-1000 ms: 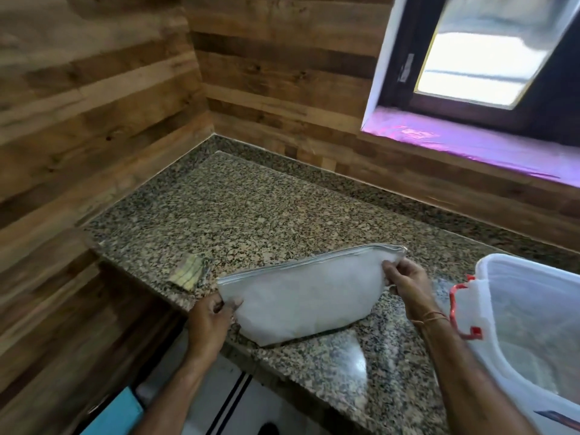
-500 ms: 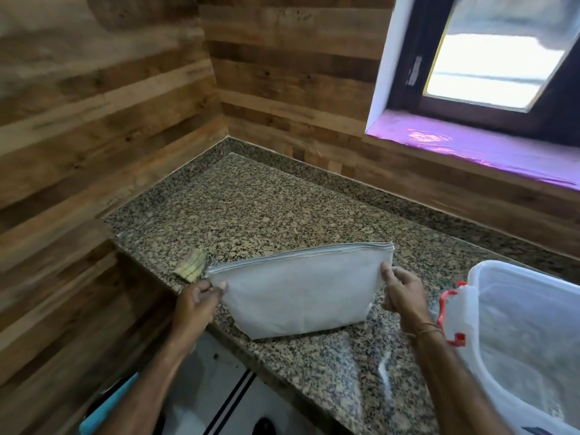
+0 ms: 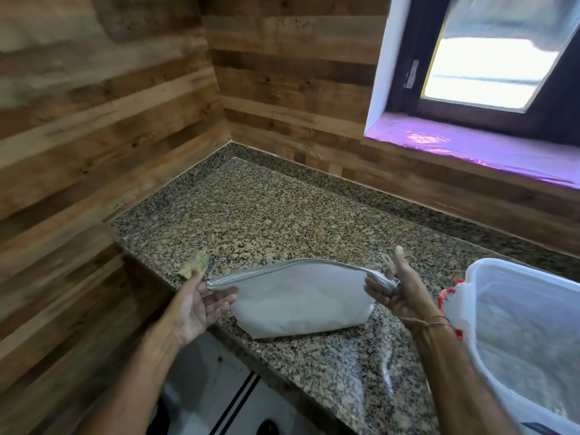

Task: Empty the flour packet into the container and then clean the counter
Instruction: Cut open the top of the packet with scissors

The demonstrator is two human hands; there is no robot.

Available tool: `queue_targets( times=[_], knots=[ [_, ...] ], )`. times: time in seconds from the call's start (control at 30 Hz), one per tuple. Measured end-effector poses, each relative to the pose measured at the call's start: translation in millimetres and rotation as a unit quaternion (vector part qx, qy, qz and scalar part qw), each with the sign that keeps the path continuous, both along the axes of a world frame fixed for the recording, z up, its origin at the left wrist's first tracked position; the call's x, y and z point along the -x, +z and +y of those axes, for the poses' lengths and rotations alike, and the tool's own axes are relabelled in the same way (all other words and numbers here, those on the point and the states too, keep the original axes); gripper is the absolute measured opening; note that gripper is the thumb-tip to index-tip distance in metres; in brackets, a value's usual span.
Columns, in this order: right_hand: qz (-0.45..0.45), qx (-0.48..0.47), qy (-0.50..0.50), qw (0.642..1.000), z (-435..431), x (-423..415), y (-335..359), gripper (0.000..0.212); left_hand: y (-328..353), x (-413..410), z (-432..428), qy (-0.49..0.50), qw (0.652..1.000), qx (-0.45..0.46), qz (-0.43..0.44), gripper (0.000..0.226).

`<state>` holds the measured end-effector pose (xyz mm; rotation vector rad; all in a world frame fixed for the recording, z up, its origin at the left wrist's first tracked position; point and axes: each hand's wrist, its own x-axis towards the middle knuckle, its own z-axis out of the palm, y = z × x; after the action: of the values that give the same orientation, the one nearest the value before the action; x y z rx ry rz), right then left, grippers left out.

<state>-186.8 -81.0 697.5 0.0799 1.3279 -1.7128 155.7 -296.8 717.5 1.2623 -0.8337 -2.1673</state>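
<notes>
Since the earlier frame both our hands have given up their pinch on the top corners of the soft white flour packet (image 3: 301,299) and turned palm up. The packet's seamed top edge, nearly straight before, now bows upward in the middle. The container and the pad have kept their places.

We see the speckled granite counter (image 3: 282,215) filling the middle, backed by brown wood-plank walls (image 3: 94,120) on its left and far sides. A dark-framed window (image 3: 486,67) with a glossy purple sill (image 3: 470,152) sits above the far right. The clear plastic container (image 3: 518,324) stands at the counter's right end, with a red clasp (image 3: 447,293) on the side facing the packet. The packet stands on its bottom by the front edge, nearer the left end and apart from the container.

Our left hand (image 3: 201,306) lies open, palm up, its straight fingertips touching the packet's left end just below the top corner. Our right hand (image 3: 405,293) is open too, the thumb raised clear and straight fingers (image 3: 376,285) under the packet's right top corner, which rests on them. A small yellowish folded pad (image 3: 194,265) lies at the counter's left edge, just behind the left hand.
</notes>
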Motion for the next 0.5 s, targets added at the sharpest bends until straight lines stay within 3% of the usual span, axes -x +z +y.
queue_targets(
  times=[0.13,0.27,0.37,0.47,0.5],
  knots=[
    [0.03,-0.038,0.001,0.999,-5,0,6,0.008,10,10,-5,-0.052,0.993,0.035,-0.096,0.003],
    [0.128,-0.058,-0.092,0.986,-2,-19,-8,0.018,-6,10,7,-0.033,0.984,0.151,-0.087,0.014],
    [0.29,-0.071,-0.117,0.947,9,-43,-16,0.024,-19,0,24,-0.037,0.979,0.197,-0.038,0.002],
    [0.364,-0.131,-0.044,0.921,24,-44,-34,0.031,-24,-17,32,-0.122,0.978,0.152,-0.068,0.068],
    [0.351,-0.16,-0.004,0.923,29,-40,-35,0.037,-22,-20,31,-0.144,0.977,0.123,-0.094,0.071]
  ],
)
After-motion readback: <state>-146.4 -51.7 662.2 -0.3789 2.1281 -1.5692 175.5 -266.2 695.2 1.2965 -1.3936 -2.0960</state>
